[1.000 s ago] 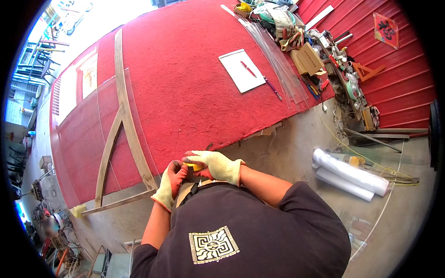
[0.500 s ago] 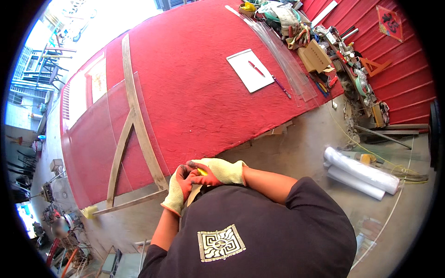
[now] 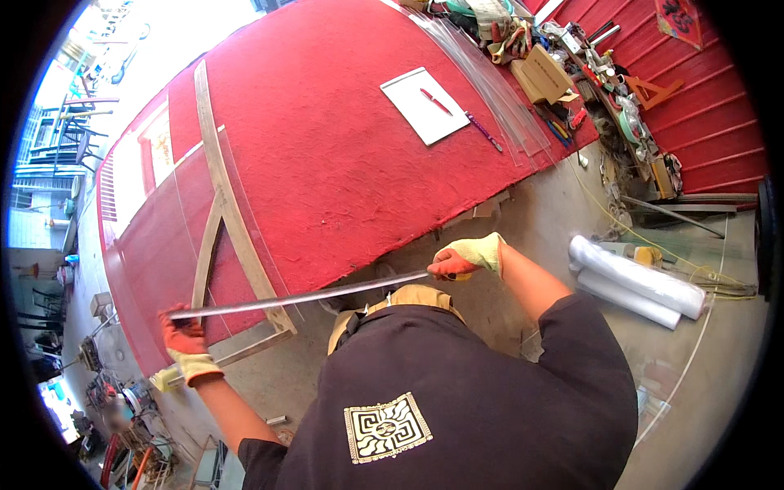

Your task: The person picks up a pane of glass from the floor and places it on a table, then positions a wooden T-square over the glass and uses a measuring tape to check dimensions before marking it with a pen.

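Tape measure (image 3: 310, 296) runs taut btwn L hand (image 3: 188, 343) & R hand (image 3: 469, 257), each gripping an end.

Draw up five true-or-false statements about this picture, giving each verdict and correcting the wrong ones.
1. The person's left hand, in a red-and-yellow knit glove, grips one end of a long, thin grey strip. True.
2. The strip hangs in a deep loop. False: it runs nearly straight to the gloved right hand.
3. A slim red pen lies on the white rectangular paper pad. True.
4. The white, plastic-looking rolls lie on the red table. False: they lie on the floor.
5. The brown wooden frame lies left of the pad. True.
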Demonstrator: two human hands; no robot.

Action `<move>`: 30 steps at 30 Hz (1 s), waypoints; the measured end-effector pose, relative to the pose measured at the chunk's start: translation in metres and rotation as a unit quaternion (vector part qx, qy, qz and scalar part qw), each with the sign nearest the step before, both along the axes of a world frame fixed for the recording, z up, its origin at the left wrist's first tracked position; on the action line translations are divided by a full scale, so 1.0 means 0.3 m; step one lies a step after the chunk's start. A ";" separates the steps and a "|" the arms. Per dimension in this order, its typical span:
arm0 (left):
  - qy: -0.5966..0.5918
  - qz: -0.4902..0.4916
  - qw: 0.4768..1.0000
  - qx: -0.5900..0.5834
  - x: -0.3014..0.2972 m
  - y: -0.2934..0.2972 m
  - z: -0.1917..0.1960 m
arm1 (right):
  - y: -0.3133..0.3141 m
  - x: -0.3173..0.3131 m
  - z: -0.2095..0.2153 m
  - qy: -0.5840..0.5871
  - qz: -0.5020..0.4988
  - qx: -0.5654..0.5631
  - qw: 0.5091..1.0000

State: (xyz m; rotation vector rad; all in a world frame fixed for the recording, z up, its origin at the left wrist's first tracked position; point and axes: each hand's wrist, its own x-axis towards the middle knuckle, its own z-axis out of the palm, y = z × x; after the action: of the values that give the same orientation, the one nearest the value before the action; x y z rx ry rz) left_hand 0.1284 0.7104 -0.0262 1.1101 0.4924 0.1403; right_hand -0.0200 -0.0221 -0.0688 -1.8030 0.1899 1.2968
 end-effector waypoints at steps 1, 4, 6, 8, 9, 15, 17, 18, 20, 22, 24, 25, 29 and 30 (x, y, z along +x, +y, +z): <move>0.010 0.062 0.998 0.007 0.021 0.056 0.011 | -0.001 -0.011 -0.001 0.002 -0.015 0.009 1.000; -0.004 0.080 0.996 -0.028 0.030 0.073 0.003 | 0.052 -0.012 -0.002 -0.032 -0.012 0.006 0.999; -0.011 0.054 0.998 -0.029 0.018 -0.024 -0.014 | 0.109 0.007 0.003 -0.079 -0.021 0.003 0.997; -0.023 -0.017 1.000 -0.007 0.007 -0.201 -0.048 | 0.194 0.051 0.003 -0.099 -0.034 0.001 0.994; -0.050 -0.099 0.994 -0.001 -0.019 -0.301 -0.062 | 0.240 0.077 0.002 -0.103 -0.041 0.010 0.994; 0.138 -0.257 0.956 -0.043 -0.144 -0.823 -0.135 | 0.467 0.177 0.014 -0.129 -0.104 0.011 0.986; 0.150 -0.237 0.960 -0.003 -0.201 -0.888 -0.149 | 0.477 0.187 0.013 -0.111 -0.115 0.020 0.987; 0.149 -0.234 0.961 0.003 -0.204 -0.884 -0.150 | 0.471 0.191 0.009 -0.089 -0.123 0.036 0.988; 0.156 -0.232 0.960 0.020 -0.208 -0.850 -0.156 | 0.429 0.187 -0.006 -0.070 -0.084 0.021 0.994; 0.156 -0.200 0.967 0.029 -0.199 -0.782 -0.168 | 0.382 0.172 -0.029 -0.096 -0.055 -0.011 0.994; 0.128 -0.142 0.981 0.031 -0.170 -0.696 -0.188 | 0.329 0.163 -0.055 -0.151 -0.012 -0.048 0.987; 0.133 -0.092 0.986 0.039 -0.152 -0.647 -0.202 | 0.292 0.158 -0.065 -0.156 0.004 -0.057 0.986; 0.041 -0.048 0.998 0.010 -0.121 -0.385 -0.240 | 0.179 0.139 -0.091 -0.117 -0.029 -0.042 0.992; 0.046 -0.019 0.999 0.011 -0.109 -0.318 -0.247 | 0.160 0.141 -0.093 -0.100 -0.041 -0.033 0.994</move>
State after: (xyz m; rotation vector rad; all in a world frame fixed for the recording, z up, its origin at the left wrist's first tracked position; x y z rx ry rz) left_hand 0.0956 0.6151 -0.1004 1.1508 0.5533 0.0627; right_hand 0.0223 0.0261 -0.0968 -1.9465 0.1962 1.0567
